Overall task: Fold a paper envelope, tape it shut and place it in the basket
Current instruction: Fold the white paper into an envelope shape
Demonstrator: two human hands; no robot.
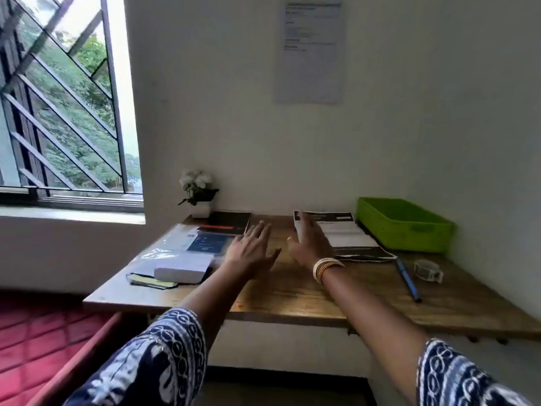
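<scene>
While both arms reach over the desk (292, 291), left hand (251, 247) and right hand (310, 244) fingers spread, holding nothing.

Wooden desk (292, 291) set against a white wall, taken as reference. At its far-left corner, a small white pot of white flowers (198, 191). Just right of the pot, a black book (231, 221) with a red stripe lies flat. Nearer along the left side, a dark blue booklet (207, 243) under clear plastic, then a white box (183, 272) resting partly over a yellow notepad (153, 281) by the left edge. On the right side, a blue pen (407, 279) lies flat. On the wall above the desk, a printed sheet (311, 51), text illegible. Left of the desk, a barred window (58, 106) showing foliage. Below the left edge, a red quilted surface (38, 338).
</scene>
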